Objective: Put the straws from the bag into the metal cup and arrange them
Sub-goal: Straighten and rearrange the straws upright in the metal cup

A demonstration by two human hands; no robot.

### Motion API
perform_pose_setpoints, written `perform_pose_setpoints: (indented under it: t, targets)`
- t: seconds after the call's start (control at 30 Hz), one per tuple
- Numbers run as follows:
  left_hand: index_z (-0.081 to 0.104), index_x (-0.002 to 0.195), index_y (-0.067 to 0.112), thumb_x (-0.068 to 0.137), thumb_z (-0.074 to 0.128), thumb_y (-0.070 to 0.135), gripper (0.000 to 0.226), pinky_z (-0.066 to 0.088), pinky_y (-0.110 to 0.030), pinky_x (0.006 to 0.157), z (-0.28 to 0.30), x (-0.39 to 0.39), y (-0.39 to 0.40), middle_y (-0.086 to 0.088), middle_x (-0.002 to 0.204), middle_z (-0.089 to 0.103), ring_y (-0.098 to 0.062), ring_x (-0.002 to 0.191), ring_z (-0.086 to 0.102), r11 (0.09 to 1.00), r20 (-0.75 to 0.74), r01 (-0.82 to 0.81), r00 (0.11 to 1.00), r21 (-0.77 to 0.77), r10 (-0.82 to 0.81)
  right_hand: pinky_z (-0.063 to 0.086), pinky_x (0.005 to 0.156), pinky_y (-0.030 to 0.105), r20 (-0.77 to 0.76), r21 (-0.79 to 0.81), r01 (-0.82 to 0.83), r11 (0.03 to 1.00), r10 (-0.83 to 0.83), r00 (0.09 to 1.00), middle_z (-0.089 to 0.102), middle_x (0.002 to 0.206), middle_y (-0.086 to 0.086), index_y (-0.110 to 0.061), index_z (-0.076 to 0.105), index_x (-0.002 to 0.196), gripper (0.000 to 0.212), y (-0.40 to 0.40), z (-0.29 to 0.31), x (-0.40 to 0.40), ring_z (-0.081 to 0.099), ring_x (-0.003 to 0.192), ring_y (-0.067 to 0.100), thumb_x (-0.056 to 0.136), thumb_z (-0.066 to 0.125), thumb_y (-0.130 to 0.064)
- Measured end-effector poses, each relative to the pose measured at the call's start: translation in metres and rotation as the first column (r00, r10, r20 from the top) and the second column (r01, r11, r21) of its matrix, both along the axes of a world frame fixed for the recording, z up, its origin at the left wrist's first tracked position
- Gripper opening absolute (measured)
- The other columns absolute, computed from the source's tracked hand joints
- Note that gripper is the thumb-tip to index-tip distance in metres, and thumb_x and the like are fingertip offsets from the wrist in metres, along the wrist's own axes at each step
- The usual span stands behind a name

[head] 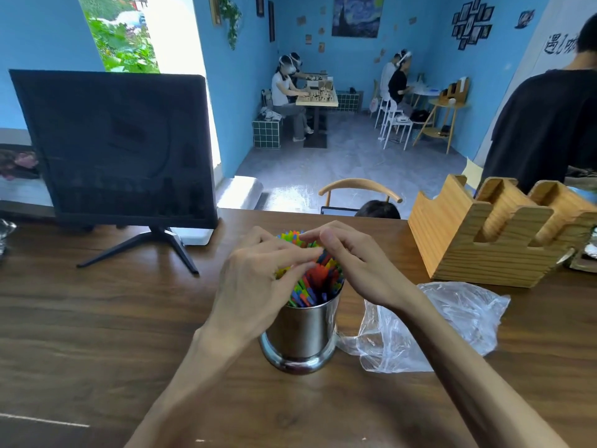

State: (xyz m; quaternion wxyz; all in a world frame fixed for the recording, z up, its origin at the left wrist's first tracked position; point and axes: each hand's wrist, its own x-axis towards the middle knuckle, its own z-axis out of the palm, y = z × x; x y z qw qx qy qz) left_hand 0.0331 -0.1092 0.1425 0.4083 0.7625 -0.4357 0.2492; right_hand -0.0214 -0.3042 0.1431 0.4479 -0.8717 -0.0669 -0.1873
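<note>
— So where are the straws [318, 282] now?
— Upright in the metal cup [302, 334] on the counter [129, 318], directly beneath both hands. Left hand [258, 279] and right hand [352, 263] fingers curl, pinching the tops.

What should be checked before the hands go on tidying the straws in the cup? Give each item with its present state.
1. Straws are inside the metal cup: ok.
2. Cup stands upright on the table: ok.
3. Plastic bag is emptied: cannot tell; it lies crumpled to the right of the cup with no straws showing in it, but its folds could hide some.
4. Left hand and right hand are both at the straw tops: ok.
5. Straw tops are level and even: cannot tell, the hands cover most of them.
6. No straws lie loose on the table: ok in the part that shows.
</note>
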Motion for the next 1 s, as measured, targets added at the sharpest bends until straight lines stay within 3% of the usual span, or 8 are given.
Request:
perform_pose_setpoints:
  t: [0.1,0.2,0.3,0.4,0.57,0.67,0.8,1.0]
  targets:
    - [0.078,0.107,0.037,0.085,0.081,0.023,0.026,0.051,-0.027,0.077,0.013,0.003,0.000,0.026,0.090,0.071,-0.004,0.085,0.056,0.999,-0.046,-0.008,0.999,-0.039,0.006,0.046,0.104,0.035,0.027,0.033,-0.032,0.999,0.031,0.999,0.066,0.119,-0.010,-0.020,0.074,0.116,0.034,0.000,-0.005,-0.002,0.060,0.121,0.013,0.109,0.043,-0.031]
    - [0.078,0.103,0.038,0.085,0.081,0.022,0.025,0.044,-0.012,0.075,0.024,0.008,-0.004,0.039,0.084,0.061,0.010,0.082,0.057,0.995,-0.153,-0.042,0.988,-0.093,0.028,0.047,0.103,0.036,0.015,0.039,-0.023,0.999,0.022,1.000,0.067,0.115,-0.018,-0.033,0.074,0.109,0.019,0.001,-0.007,-0.002,0.060,0.119,0.010,0.098,0.061,-0.042]
    - [0.079,0.103,0.036,0.084,0.082,0.023,0.023,0.047,-0.016,0.070,0.030,0.008,-0.008,0.031,0.078,0.064,0.001,0.074,0.059,0.988,-0.202,-0.063,0.979,-0.143,0.034,0.050,0.097,0.038,0.082,0.020,0.051,0.999,-0.052,0.995,0.069,0.104,-0.018,-0.031,0.077,0.103,0.015,0.003,-0.010,0.000,0.064,0.109,0.009,0.089,0.077,-0.035]
    - [0.080,0.102,0.031,0.082,0.084,0.020,0.023,0.045,-0.011,0.066,0.031,0.004,-0.014,0.024,0.074,0.064,-0.003,0.068,0.059,0.973,-0.179,-0.095,0.982,-0.209,0.058,0.051,0.093,0.036,0.109,0.033,0.088,0.996,-0.091,0.990,0.070,0.099,-0.014,-0.022,0.080,0.098,0.011,0.004,-0.008,0.001,0.065,0.102,0.009,0.089,0.079,-0.029]
    - [0.080,0.104,0.028,0.082,0.084,0.020,0.024,0.049,-0.010,0.069,0.030,0.001,-0.017,0.017,0.081,0.072,0.002,0.071,0.064,0.965,-0.140,-0.117,0.986,-0.236,0.085,0.049,0.089,0.028,0.111,0.017,0.071,0.997,-0.073,0.991,0.071,0.097,-0.013,-0.029,0.076,0.091,0.002,0.006,0.000,-0.001,0.064,0.101,0.009,0.090,0.078,-0.029]
    - [0.080,0.104,0.030,0.081,0.086,0.022,0.026,0.051,-0.010,0.072,0.035,-0.003,-0.018,0.020,0.082,0.073,0.007,0.072,0.065,0.972,-0.177,-0.075,0.984,-0.224,0.035,0.044,0.084,0.019,0.156,0.005,0.090,0.996,-0.090,0.984,0.069,0.093,-0.013,-0.043,0.066,0.084,0.022,0.008,0.004,0.001,0.063,0.096,0.006,0.089,0.079,-0.026]
    - [0.078,0.096,0.031,0.081,0.085,0.014,0.024,0.056,-0.015,0.075,0.047,0.002,-0.020,0.019,0.084,0.076,0.003,0.075,0.072,0.936,-0.330,-0.051,0.941,-0.349,-0.072,0.048,0.084,0.024,0.113,0.042,0.085,0.995,-0.090,0.990,0.072,0.090,-0.013,-0.029,0.076,0.093,0.007,0.011,0.004,0.001,0.066,0.093,0.010,0.087,0.081,-0.029]
    - [0.077,0.098,0.024,0.085,0.080,0.008,0.021,0.057,-0.021,0.070,0.076,0.018,-0.008,0.007,0.086,0.079,-0.015,0.082,0.076,0.824,-0.374,0.001,0.891,-0.567,-0.258,0.050,0.087,0.040,-0.049,0.007,0.077,0.997,-0.077,0.996,0.073,0.095,-0.005,-0.032,0.081,0.100,0.021,0.004,-0.007,0.005,0.065,0.095,0.012,0.087,0.076,-0.047]
